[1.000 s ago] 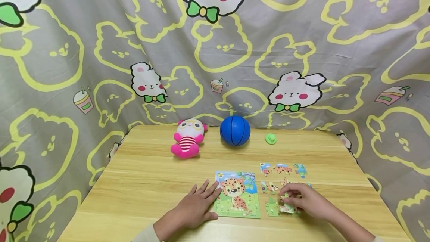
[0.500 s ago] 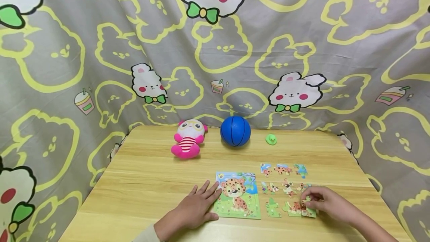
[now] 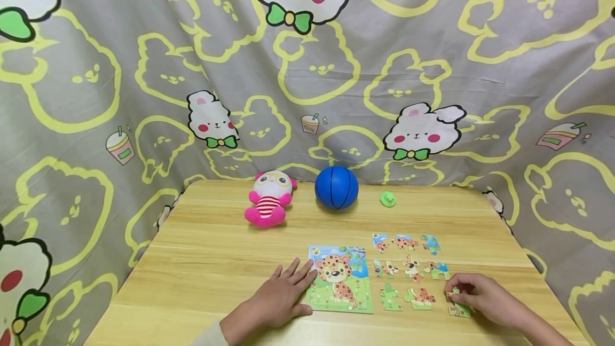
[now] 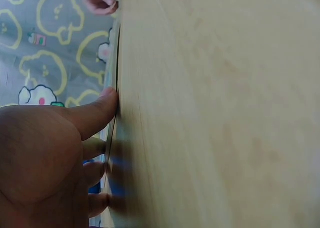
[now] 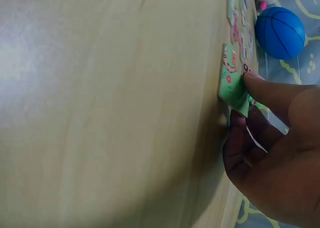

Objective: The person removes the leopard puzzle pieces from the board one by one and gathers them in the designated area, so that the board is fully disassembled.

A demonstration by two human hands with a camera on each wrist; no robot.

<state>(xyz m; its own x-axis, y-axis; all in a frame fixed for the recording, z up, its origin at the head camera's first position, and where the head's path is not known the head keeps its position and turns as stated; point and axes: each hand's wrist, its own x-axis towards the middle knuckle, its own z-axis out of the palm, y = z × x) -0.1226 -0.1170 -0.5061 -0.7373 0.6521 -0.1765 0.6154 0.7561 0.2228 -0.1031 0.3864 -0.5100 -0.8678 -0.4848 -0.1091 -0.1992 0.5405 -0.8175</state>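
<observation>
My left hand (image 3: pixel 281 293) lies with fingers spread on the table, its fingertips on the left edge of the square leopard puzzle board (image 3: pixel 338 280). In the left wrist view, that hand's (image 4: pixel 55 153) fingers are straight. At the right end of the lowest row, my right hand (image 3: pixel 480 295) pinches a green jigsaw piece (image 3: pixel 459 309) between thumb and fingers. Seen from the right wrist, the jigsaw piece (image 5: pixel 231 85) is tilted, one corner close to the tabletop. Left of this hand lie several loose jigsaw pieces (image 3: pixel 423 298) in rows, spaced apart.
Along the back of the wooden table (image 3: pixel 202 260) sit a pink and white plush panda (image 3: pixel 269 202), a blue ball (image 3: pixel 336 188) and a small green duck toy (image 3: pixel 387 199). A patterned curtain (image 3: pixel 317 79) hangs behind and at both sides.
My right hand has moved right with the pinched jigsaw piece, from over the lowest row to its right end. Pieces it covered now show. The left hand has stayed put.
</observation>
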